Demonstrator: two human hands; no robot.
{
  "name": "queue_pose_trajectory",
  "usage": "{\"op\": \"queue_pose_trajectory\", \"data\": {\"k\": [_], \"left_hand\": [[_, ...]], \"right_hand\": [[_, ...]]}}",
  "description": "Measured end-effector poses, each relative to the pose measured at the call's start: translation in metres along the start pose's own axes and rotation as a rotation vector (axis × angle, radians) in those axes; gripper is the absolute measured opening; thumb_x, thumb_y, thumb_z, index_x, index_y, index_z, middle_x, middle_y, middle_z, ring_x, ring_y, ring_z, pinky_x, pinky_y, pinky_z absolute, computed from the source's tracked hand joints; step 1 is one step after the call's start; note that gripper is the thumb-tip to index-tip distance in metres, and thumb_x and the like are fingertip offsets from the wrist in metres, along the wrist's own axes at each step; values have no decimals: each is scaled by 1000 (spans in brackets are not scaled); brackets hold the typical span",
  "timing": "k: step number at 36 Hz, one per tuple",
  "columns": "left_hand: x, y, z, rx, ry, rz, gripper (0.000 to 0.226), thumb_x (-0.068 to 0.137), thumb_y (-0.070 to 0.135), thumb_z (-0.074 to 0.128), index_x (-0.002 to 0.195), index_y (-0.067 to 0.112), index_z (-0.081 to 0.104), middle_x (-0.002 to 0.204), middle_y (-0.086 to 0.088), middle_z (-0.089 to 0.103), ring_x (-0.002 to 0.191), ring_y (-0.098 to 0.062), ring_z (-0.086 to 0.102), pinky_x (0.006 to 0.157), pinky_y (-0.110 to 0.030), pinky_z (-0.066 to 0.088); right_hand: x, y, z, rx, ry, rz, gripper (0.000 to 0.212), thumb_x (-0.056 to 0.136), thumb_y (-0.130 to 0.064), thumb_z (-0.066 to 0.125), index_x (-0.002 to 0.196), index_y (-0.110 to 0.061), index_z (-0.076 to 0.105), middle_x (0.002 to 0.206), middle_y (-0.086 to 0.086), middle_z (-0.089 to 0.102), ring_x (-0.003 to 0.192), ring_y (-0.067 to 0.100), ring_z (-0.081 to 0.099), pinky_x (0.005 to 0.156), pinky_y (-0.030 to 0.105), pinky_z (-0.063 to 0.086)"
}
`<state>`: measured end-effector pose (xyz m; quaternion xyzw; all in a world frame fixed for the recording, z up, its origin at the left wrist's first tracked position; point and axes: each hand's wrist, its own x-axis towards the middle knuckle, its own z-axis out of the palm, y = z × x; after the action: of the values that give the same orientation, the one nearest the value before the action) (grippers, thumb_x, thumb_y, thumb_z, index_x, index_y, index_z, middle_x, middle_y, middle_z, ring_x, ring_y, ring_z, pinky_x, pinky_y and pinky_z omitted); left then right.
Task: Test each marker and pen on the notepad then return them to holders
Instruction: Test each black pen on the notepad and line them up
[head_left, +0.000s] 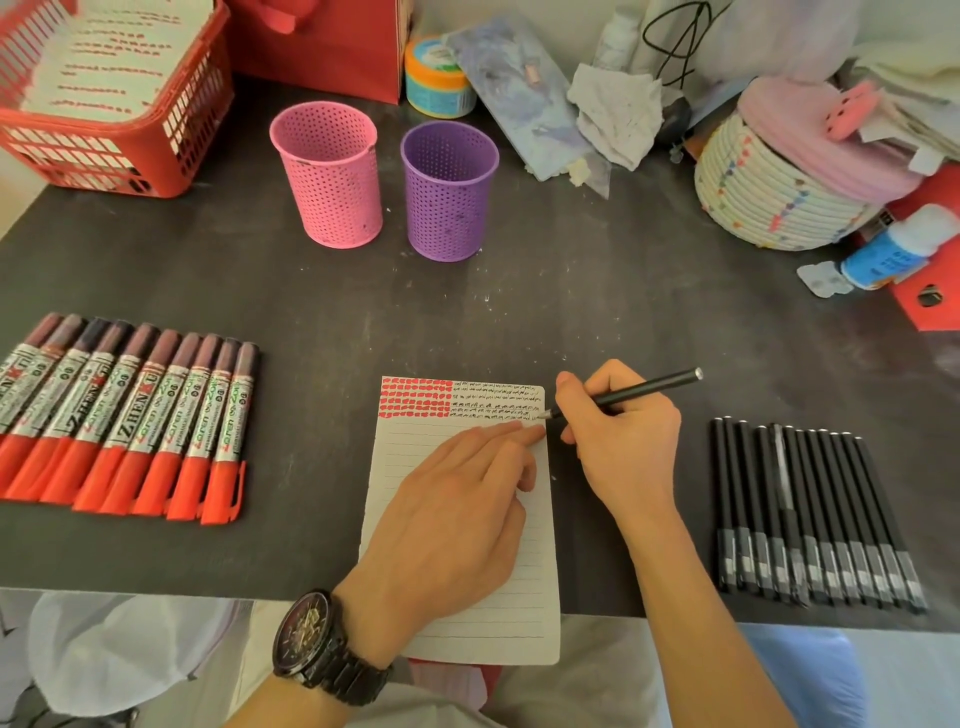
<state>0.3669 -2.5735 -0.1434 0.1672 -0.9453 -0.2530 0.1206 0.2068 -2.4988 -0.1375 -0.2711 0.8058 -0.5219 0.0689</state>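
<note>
Right hand (618, 447) grips a black pen (623, 394); its long axis runs from upper right down to lower left, tip meeting the upper right edge of the notepad (457, 613); left hand (457, 514) lies flat on the notepad, fingers extended toward the tip.

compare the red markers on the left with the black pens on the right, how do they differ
The red markers are thick, with red near ends and printed silver labels; the black pens are thin, plain black with pale bands. The markers lie slanted; the pens run nearly straight toward the person. The right hand grips one such pen at the notepad; no marker is held. Both lie in tight rows on the table.
</note>
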Motion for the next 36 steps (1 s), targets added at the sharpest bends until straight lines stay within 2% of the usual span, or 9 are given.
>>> {"op": "queue_pose_trajectory", "data": {"k": [16,23,25,27,30,32,33,34,36], "left_hand": [[0,1,2,8,48,-6,20,98,35,34,108,32,52,137,12,54,128,-8,46,109,-21,25],[3,1,-1,144,92,-5,38,96,32,35,126,25,58,119,5,55,106,-15,51,91,-32,45],[4,0,1,191,108,-2,39,95,30,44,131,24,57,117,3,57,104,-17,53,88,-33,47],[5,-2,4,225,107,-12,50,88,27,66,137,23,54,117,3,60,102,-18,57,86,-32,50],[7,-3,3,215,32,-63,83,81,29,78,151,31,34,129,5,60,111,-16,55,95,-29,47],[9,-6,1,143,-25,-83,93,95,29,62,152,48,-10,145,12,47,126,-11,41,107,-26,31],[10,-8,-1,78,-34,-93,93,99,27,54,146,53,-23,147,15,44,128,-8,38,109,-24,28],[11,-9,-2,-3,-12,-102,88,102,27,48,145,55,-24,145,20,44,127,-3,40,109,-21,30],[14,-10,-7,-204,65,-150,64,102,39,35,145,61,-7,139,38,42,120,13,42,101,-6,31]], "right_hand": [[-1,0,0,-10,9,-9,28,94,-21,68,68,-14,60,53,-7,64,48,3,62,53,11,46],[1,1,1,-13,14,1,29,93,-22,68,66,-15,59,52,-8,64,47,3,62,53,9,45],[1,1,1,-21,32,-5,30,94,-25,68,67,-17,58,54,-9,65,49,3,63,56,9,45],[2,0,1,-6,61,-7,32,94,-35,68,67,-21,58,55,-9,65,51,4,63,58,9,46],[1,-4,0,77,125,54,39,95,-52,59,68,-26,57,54,-5,65,50,8,63,57,15,47],[1,-9,-5,199,146,116,42,99,-55,50,73,-24,61,55,0,64,49,10,60,53,20,47],[1,-11,-8,295,137,141,42,100,-53,47,75,-22,63,57,2,65,50,12,59,50,21,46],[1,-14,-11,406,116,164,41,101,-48,46,79,-19,65,61,4,65,51,14,58,49,22,44],[-1,-20,-18,599,55,211,29,96,-37,49,82,-18,67,70,6,68,55,17,57,49,26,43]]}}
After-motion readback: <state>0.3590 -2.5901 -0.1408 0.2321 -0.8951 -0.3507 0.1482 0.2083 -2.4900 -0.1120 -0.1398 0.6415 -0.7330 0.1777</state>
